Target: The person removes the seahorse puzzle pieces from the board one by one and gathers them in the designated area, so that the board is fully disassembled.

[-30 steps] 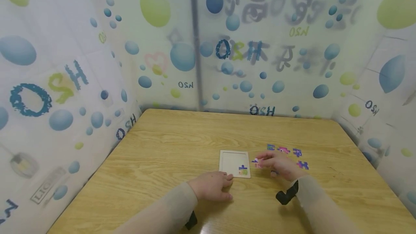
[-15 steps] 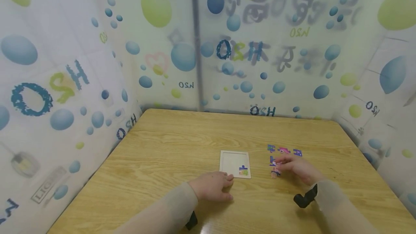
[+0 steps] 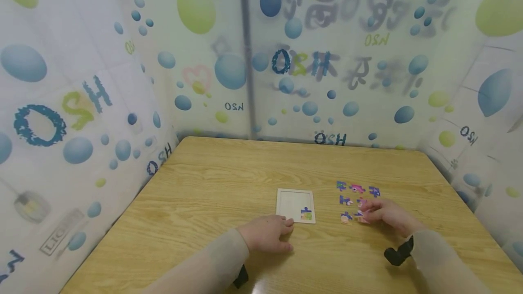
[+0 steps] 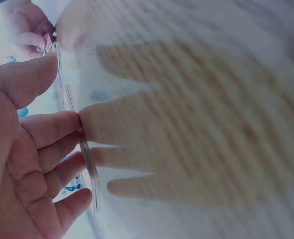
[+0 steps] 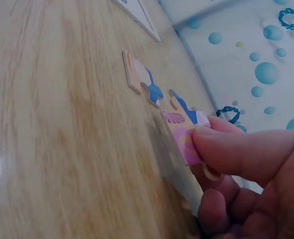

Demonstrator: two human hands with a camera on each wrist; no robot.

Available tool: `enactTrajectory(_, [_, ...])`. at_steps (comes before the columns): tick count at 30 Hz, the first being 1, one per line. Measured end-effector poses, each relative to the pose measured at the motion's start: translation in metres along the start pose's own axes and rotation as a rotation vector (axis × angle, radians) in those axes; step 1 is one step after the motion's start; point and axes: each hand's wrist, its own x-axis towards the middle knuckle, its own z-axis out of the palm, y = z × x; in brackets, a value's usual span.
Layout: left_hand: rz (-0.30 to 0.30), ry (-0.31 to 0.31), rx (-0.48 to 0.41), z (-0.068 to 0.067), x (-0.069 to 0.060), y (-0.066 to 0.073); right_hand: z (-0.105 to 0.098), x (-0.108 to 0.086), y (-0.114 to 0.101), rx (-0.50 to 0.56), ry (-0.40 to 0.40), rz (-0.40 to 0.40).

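Note:
In the head view my right hand is at the right of the table, among the loose jigsaw pieces. Thumb and fingers pinch a pink and purple jigsaw piece, tilted just off the wood in the right wrist view. My left hand lies with fingers extended, their tips touching the near edge of a square puzzle tray. One jigsaw piece sits in the tray's near right corner. To the left of the pinching fingers lie a purple piece and a peach and blue piece.
Farther back are a green and purple piece, a pink piece with an eye and a purple piece. Patterned curtains enclose the wooden table at the back and sides.
My right hand has moved right, from beside the tray to the loose pieces, and now pinches a piece there. The left hand has stayed at the tray edge.

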Motion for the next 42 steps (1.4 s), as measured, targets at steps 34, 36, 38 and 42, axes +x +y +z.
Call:
enactTrajectory(34, [0.002,0.000,0.026,-0.002,-0.001,0.001,0.015,-0.005,-0.029,-0.236,0.090,0.066])
enactTrajectory(36, [0.004,0.003,0.030,-0.003,-0.001,0.002,0.023,-0.001,-0.034,-0.197,0.086,0.075])
enactTrajectory(38, [0.005,0.008,0.030,-0.003,-0.001,0.002,0.031,0.003,-0.040,-0.173,0.083,0.063])
enactTrajectory(42, [0.008,0.014,0.034,-0.003,-0.001,0.002,0.050,0.013,-0.052,-0.147,0.072,0.028])
